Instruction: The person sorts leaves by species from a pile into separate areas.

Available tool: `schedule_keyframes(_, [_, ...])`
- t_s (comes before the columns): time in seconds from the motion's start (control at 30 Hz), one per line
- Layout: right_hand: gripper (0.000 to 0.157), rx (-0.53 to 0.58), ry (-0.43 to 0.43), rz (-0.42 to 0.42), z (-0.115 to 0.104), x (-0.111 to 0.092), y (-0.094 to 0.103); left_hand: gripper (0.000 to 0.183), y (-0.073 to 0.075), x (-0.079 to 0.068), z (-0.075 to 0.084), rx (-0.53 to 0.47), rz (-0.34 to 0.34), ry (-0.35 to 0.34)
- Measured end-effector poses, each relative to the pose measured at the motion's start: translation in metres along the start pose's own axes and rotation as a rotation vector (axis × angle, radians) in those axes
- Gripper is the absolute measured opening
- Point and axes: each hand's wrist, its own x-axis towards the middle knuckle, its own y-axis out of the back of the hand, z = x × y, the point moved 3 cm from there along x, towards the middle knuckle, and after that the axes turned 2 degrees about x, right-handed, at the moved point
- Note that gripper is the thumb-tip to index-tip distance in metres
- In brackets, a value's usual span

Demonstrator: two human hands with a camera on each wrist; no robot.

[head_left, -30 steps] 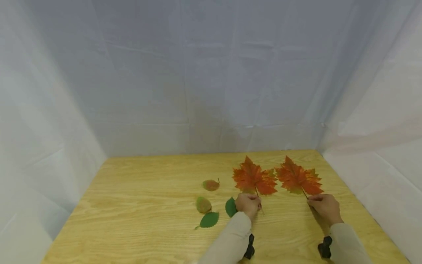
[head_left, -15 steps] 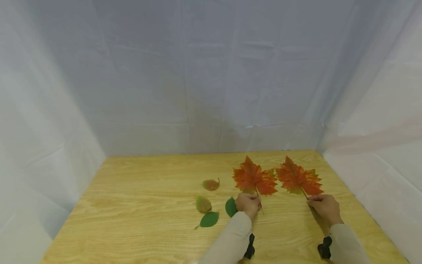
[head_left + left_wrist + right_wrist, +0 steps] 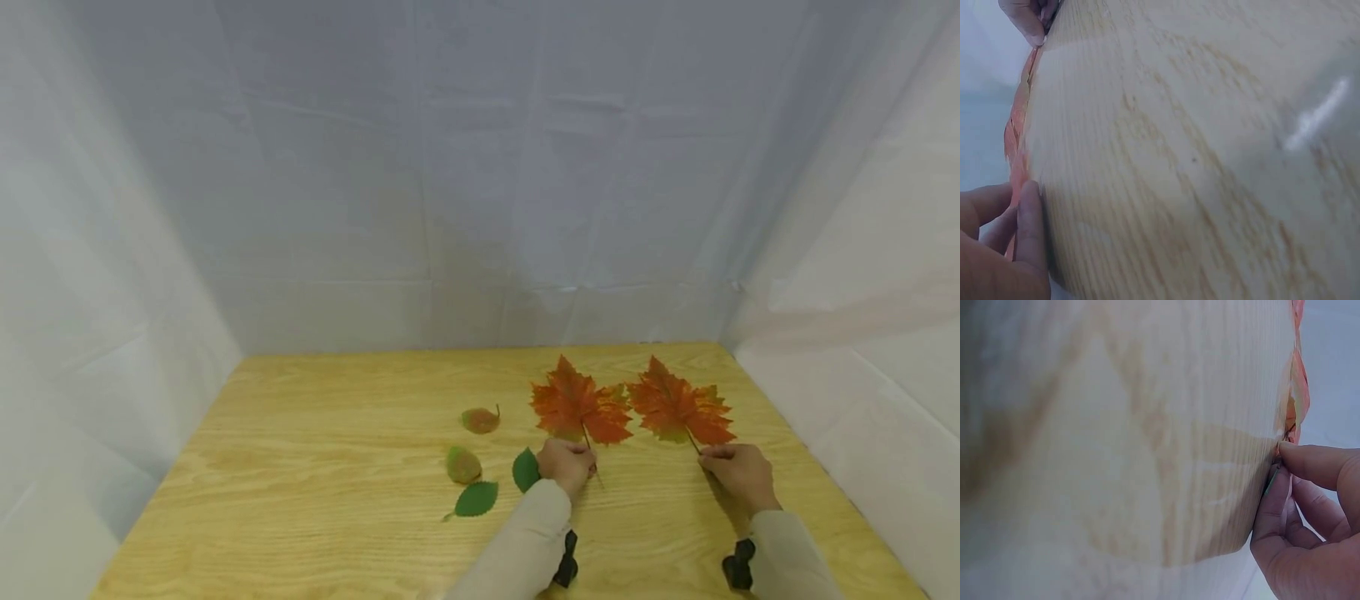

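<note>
Currently, greyish-white sheeting (image 3: 480, 208) surrounds a yellow wood-grain tabletop (image 3: 315, 467) on three sides; both hands are occupied.
Two jagged orange-red maple-shaped leaves, the left maple leaf (image 3: 570, 397) and the right maple leaf (image 3: 675, 402), are side by side at the tabletop's right part, tips pointing away from the person; contact between their edges cannot be confirmed. The left hand (image 3: 566, 463) pinches the left one's thin dark stem; the right hand (image 3: 742, 477) pinches the other's stem between thumb and fingers. Smaller items, left of the left hand: an oval green leaf (image 3: 477, 499), a second green leaf (image 3: 526, 471) partly hidden by that hand, a rounded yellow-green and brown leaf (image 3: 462, 466), and a reddish-green leaf (image 3: 480, 421) with a short stem.
</note>
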Motion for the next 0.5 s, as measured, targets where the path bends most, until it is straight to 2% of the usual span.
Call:
schedule_keyframes(0.17, [0.026, 0.001, -0.006, 0.000, 0.0007, 0.0010, -0.0009, 0.005, 0.0035, -0.0010, 0.0009, 0.059, -0.009, -0.026])
schedule_keyframes(0.3, [0.027, 0.001, -0.014, -0.003, 0.0002, 0.0006, -0.0009, 0.005, 0.0055, -0.0022, 0.0024, 0.053, -0.028, -0.030])
schedule_keyframes(0.5, [0.026, -0.004, -0.002, 0.001, -0.0027, -0.0021, 0.0005, 0.006, 0.0088, -0.0032, 0.0067, 0.066, -0.108, -0.074])
